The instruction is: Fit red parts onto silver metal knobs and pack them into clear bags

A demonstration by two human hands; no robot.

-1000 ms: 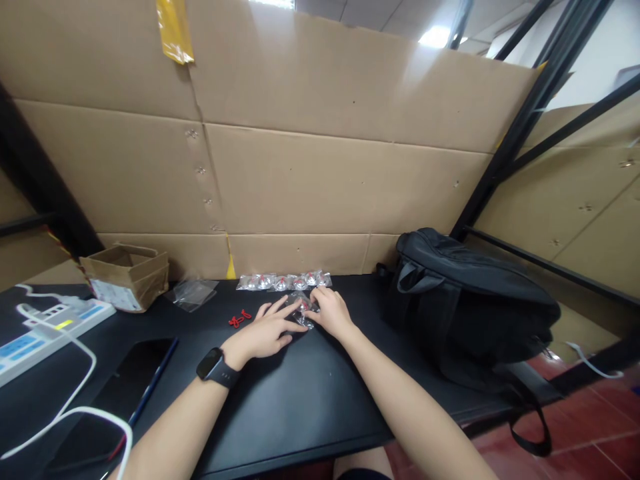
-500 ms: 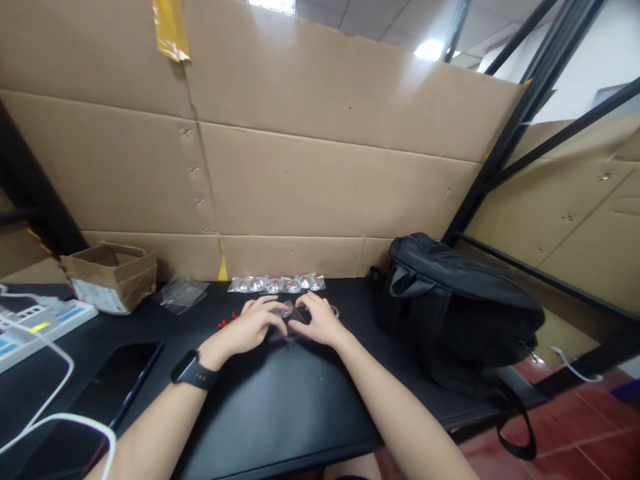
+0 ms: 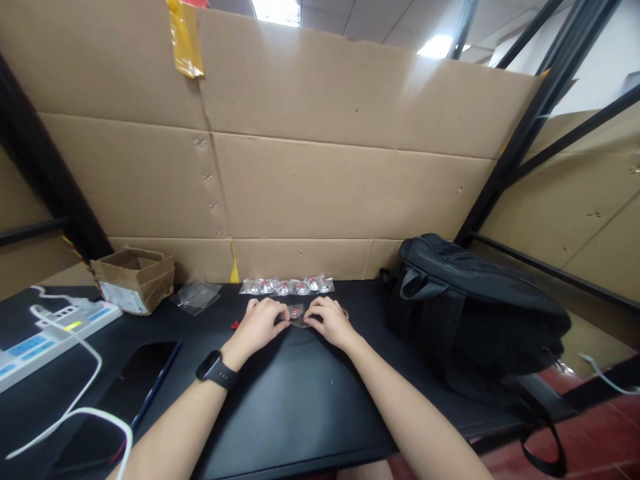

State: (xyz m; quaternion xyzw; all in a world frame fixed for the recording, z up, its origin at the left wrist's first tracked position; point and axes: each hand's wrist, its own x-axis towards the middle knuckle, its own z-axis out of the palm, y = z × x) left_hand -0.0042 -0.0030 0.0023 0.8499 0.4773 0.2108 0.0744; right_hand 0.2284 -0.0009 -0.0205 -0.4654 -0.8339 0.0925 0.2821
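Observation:
My left hand (image 3: 261,324) and my right hand (image 3: 330,320) meet over the black table (image 3: 300,400), both pinching a small clear plastic bag (image 3: 297,313) with a red piece inside. The bag stretches between the fingertips of both hands. Just behind it, a row of several similar filled clear bags (image 3: 287,287) lies along the cardboard wall. Small red pieces (image 3: 234,325) peek out left of my left hand. A black watch (image 3: 216,370) is on my left wrist.
A black backpack (image 3: 475,313) fills the table's right side. At the left stand a small open cardboard box (image 3: 134,279), empty clear bags (image 3: 196,296), a white power strip (image 3: 50,333) with a white cable (image 3: 75,407), and a dark tablet (image 3: 135,373). Cardboard sheets (image 3: 325,187) form the back wall.
My left hand went from lying flat with spread fingers to a pinch on the bag. Both hands drew slightly nearer and now hold the bag between them.

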